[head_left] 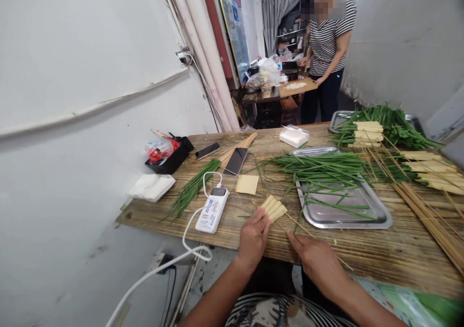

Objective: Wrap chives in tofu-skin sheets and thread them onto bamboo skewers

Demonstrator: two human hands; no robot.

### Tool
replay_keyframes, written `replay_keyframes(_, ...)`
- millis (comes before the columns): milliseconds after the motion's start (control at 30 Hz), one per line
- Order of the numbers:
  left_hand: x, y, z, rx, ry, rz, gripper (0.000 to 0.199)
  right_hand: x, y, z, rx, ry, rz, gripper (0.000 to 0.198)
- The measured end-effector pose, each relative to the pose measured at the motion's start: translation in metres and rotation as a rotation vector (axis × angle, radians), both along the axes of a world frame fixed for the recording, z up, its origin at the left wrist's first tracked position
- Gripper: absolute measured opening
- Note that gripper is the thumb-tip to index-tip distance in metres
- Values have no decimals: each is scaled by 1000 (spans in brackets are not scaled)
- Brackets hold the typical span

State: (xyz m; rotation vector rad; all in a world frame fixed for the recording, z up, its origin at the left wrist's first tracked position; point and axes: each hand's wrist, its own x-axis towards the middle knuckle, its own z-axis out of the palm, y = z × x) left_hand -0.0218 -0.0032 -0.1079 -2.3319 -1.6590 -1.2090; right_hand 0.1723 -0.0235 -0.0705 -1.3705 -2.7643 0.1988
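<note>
Pale yellow rolls (273, 208), which look like tofu skin, lie side by side near the table's front edge. My left hand (254, 233) is closed on their left side, its fingers pressing them together. Thin bamboo skewers (302, 229) stick out from the rolls toward the lower right. My right hand (319, 259) is closed at one of these skewers, its fingertips just right of the rolls; its grip is partly hidden. A flat square yellow sheet (247, 184) lies behind my left hand. Long green chives (322, 167) lie across a metal tray (344, 223) to the right.
A white power bank (212, 211) with a cable lies left of my hands. Behind are phones (235, 161), more chives (195, 187), and a black box (168, 155). Finished-looking skewered rolls (368, 134) and loose skewers (427, 220) lie right. A person (328, 42) stands beyond, holding a board (297, 86).
</note>
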Motion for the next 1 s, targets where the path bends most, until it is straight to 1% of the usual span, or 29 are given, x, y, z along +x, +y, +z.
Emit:
replay_keyframes(233,0,0,1,-12,13,-10,19,-4,6,-3,12,2,18,56)
replay_keyframes(367,0,0,3,-25,7,4,19,-6,8,-6,51,5,40,55)
replay_keyframes(567,0,0,5,-25,17,8,18,-10,13,-12,113,-46,55,56)
replay_keyframes(733,0,1,2,-20,13,12,18,-17,18,-14,110,-78,71,57)
replay_keyframes(1000,0,0,0,-28,1,12,20,-25,21,-13,133,-61,55,50)
